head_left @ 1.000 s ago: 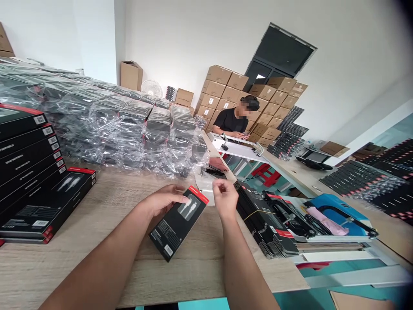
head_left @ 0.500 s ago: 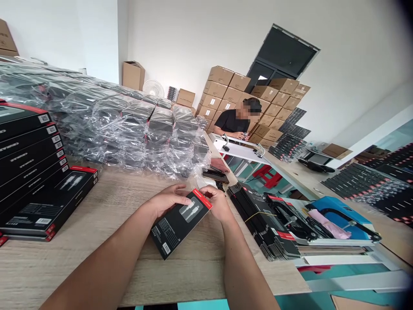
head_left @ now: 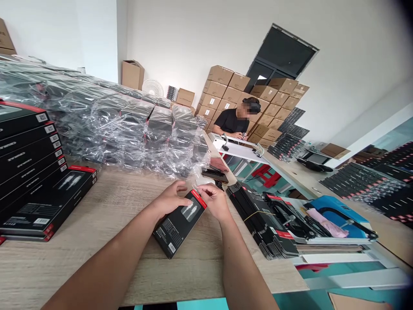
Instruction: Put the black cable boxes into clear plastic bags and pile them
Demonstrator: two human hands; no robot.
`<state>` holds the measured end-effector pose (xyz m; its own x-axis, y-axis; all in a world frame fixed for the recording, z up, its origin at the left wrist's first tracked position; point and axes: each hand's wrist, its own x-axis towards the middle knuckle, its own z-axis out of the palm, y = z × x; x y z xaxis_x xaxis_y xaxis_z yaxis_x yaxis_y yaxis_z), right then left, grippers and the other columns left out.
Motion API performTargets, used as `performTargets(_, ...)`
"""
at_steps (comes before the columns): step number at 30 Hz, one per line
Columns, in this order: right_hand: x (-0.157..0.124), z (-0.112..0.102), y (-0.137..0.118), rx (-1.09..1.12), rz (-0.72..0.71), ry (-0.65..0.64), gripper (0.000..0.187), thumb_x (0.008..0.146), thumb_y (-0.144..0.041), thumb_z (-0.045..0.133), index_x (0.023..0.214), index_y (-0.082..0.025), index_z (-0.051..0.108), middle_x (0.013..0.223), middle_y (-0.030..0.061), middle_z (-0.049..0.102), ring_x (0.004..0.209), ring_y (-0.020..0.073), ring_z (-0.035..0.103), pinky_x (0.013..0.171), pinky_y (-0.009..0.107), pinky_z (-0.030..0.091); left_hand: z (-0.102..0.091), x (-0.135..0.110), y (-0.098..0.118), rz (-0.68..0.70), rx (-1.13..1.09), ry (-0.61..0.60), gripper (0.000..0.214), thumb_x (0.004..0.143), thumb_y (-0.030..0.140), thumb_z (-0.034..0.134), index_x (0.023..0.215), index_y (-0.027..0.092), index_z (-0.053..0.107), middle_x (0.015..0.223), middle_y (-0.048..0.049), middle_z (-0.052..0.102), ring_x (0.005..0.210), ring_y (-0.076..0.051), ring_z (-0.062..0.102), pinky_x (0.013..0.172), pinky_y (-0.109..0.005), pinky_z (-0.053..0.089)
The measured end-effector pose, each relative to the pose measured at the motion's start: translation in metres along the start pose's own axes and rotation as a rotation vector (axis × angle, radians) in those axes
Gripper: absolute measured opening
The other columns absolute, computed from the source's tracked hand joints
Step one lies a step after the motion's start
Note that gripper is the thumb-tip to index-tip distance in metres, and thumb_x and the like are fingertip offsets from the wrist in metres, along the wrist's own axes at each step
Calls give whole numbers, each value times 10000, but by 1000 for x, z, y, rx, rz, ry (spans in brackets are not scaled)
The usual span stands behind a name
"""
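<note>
A black cable box [head_left: 176, 228] with a red top edge and a picture of two connectors lies tilted in front of me above the wooden table [head_left: 112, 267]. My left hand [head_left: 171, 199] grips its upper left side, thumb on the front face and fingers toward the far side. At the red upper end, my right hand [head_left: 214, 201] has its thumb and forefinger bent close together by the box's opening edge. Whether a flap is between those fingers is hard to make out.
Boxes of the same kind are stacked [head_left: 29, 163] at the left. Plastic-wrapped packs [head_left: 135, 125] stand behind. To the right lie banded flat cartons [head_left: 258, 219], a blue item [head_left: 342, 211] and a clamp frame. A co-worker [head_left: 234, 120] sits beyond.
The box has turned slightly more upright, showing its side face. My right fingers have come over its red end, and the left hand's fingers have lifted and curled a little.
</note>
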<state>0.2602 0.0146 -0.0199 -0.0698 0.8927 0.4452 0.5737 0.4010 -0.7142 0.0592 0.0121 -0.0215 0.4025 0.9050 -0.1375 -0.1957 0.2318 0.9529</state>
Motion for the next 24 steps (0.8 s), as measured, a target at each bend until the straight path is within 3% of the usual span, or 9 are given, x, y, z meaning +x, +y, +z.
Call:
performTargets(7, 2, -3, 1, 112, 79, -28, 228, 757, -411, 668, 820, -199, 725, 836, 62, 705, 772, 208, 649, 739, 371, 525, -10, -7, 10, -174, -198, -176, 1022, 507, 154, 833, 1407, 231, 355, 1248, -124, 612, 921, -265, 674, 745, -341, 527)
performTargets(11, 0, -3, 1, 165, 48, -151, 239, 684, -411, 743, 810, -209, 724, 804, 46, 691, 732, 194, 638, 686, 336, 521, -8, -9, 12, -209, -222, -163, 1101, 514, 178, 832, 1458, 224, 268, 1183, -120, 654, 887, -266, 683, 714, -341, 534)
performTargets(14, 0, -2, 1, 160, 65, -118, 224, 714, -414, 713, 800, -208, 721, 799, 50, 692, 733, 195, 639, 700, 342, 516, -5, -7, 9, -222, -214, -120, 1100, 512, 179, 830, 1458, 206, 270, 1209, -132, 638, 902, -271, 678, 726, -345, 535)
performTargets(19, 1, -3, 0, 27, 17, -19, 180, 804, -354, 618, 854, -215, 722, 852, 61, 691, 788, 195, 631, 744, 342, 501, -3, 0, 1, -162, -59, -67, 1071, 532, 138, 803, 1452, 204, 259, 1208, -135, 630, 910, -252, 665, 713, -314, 522)
performTargets(24, 1, -1, -1, -47, -63, -55, 183, 840, -297, 576, 913, -237, 733, 837, 47, 662, 775, 181, 614, 738, 332, 492, 1, 8, -12, 45, 164, 79, 944, 572, 170, 791, 1396, 222, 335, 1346, -155, 509, 909, -214, 650, 735, -308, 508)
